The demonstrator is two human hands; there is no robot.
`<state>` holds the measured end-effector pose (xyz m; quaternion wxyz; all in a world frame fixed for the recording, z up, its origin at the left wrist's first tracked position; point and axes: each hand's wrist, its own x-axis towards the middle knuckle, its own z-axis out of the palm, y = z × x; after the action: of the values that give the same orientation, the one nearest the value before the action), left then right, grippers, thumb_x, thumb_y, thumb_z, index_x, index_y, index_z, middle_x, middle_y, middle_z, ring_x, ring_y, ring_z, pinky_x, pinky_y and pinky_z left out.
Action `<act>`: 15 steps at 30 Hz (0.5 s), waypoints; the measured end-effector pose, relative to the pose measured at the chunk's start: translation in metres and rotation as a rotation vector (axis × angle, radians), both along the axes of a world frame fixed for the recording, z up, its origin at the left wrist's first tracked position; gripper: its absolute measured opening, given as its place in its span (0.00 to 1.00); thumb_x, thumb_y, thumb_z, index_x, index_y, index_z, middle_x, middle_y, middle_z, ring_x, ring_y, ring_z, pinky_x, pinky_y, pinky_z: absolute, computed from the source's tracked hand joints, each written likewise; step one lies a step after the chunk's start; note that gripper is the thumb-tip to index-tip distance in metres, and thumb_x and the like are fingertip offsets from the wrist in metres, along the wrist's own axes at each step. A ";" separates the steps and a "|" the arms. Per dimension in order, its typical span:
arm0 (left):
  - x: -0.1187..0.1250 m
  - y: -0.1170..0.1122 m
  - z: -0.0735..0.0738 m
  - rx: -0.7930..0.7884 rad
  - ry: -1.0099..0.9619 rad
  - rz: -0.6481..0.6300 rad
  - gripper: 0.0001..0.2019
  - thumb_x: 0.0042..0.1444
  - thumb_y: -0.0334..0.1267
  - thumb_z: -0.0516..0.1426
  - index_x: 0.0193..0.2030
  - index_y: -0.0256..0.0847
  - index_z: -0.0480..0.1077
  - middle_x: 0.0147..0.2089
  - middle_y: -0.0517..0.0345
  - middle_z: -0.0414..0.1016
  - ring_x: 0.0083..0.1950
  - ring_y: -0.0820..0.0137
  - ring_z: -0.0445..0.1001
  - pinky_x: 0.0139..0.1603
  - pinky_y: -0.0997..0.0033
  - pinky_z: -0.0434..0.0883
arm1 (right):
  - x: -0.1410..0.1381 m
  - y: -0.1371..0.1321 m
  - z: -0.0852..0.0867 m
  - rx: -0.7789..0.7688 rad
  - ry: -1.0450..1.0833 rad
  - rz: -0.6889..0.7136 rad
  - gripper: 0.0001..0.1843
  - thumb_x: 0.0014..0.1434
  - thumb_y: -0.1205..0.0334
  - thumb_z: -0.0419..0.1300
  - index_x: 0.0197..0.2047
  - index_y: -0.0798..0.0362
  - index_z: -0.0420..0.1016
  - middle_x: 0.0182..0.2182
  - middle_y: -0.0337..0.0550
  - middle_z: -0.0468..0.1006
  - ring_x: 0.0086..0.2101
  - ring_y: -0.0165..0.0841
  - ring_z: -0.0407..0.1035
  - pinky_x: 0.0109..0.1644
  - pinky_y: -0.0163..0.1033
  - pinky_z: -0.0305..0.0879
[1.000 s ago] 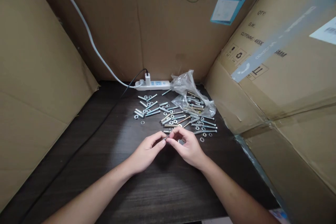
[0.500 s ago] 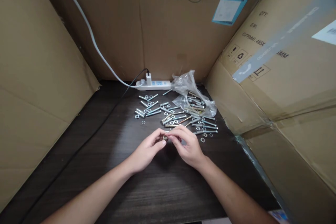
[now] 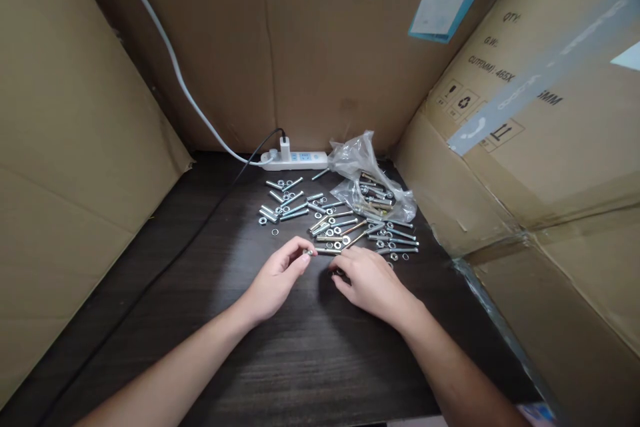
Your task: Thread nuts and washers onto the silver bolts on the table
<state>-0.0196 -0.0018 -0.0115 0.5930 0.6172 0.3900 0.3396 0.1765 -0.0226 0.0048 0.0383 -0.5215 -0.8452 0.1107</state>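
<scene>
My left hand [image 3: 276, 277] pinches one end of a silver bolt [image 3: 320, 252] that lies nearly level just above the dark wooden table [image 3: 310, 360]. My right hand [image 3: 369, 281] rests palm down beside it, with its fingertips curled onto a small dark piece on the table that I cannot make out. Just beyond both hands lies a scatter of bolts, nuts and washers [image 3: 340, 223]. A smaller group of bolts [image 3: 283, 203] lies further left.
A clear plastic bag [image 3: 367, 180] with more bolts lies at the back right. A white power strip [image 3: 295, 160] with a plugged charger and white cable sits against the back cardboard. Cardboard walls [image 3: 75, 120] close in left, back and right.
My hands have come apart. The right hand has left the bolt and dropped to the table, while the left hand keeps the bolt. The camera has tilted slightly.
</scene>
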 end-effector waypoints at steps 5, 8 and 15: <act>0.001 -0.002 0.004 0.085 0.080 -0.032 0.09 0.61 0.41 0.49 0.40 0.39 0.66 0.34 0.61 0.65 0.35 0.72 0.61 0.37 0.75 0.60 | -0.003 0.000 0.000 0.010 -0.028 0.005 0.08 0.58 0.64 0.55 0.39 0.51 0.73 0.34 0.43 0.75 0.39 0.35 0.66 0.43 0.38 0.56; 0.001 -0.002 0.004 0.107 0.095 -0.051 0.09 0.61 0.40 0.48 0.40 0.39 0.66 0.35 0.61 0.66 0.37 0.71 0.63 0.40 0.74 0.61 | -0.005 -0.002 0.001 0.035 -0.053 0.022 0.06 0.58 0.65 0.54 0.37 0.51 0.72 0.33 0.41 0.74 0.37 0.34 0.65 0.42 0.38 0.56; 0.000 -0.002 0.003 0.134 0.125 -0.066 0.10 0.61 0.42 0.48 0.39 0.39 0.66 0.36 0.60 0.67 0.38 0.70 0.64 0.42 0.72 0.62 | -0.008 -0.004 -0.003 0.057 -0.039 0.046 0.04 0.55 0.68 0.55 0.34 0.52 0.68 0.31 0.41 0.72 0.35 0.33 0.64 0.41 0.37 0.56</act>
<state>-0.0191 -0.0033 -0.0084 0.5358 0.6880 0.3821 0.3060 0.1688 -0.0266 0.0020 0.0341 -0.5028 -0.8602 0.0774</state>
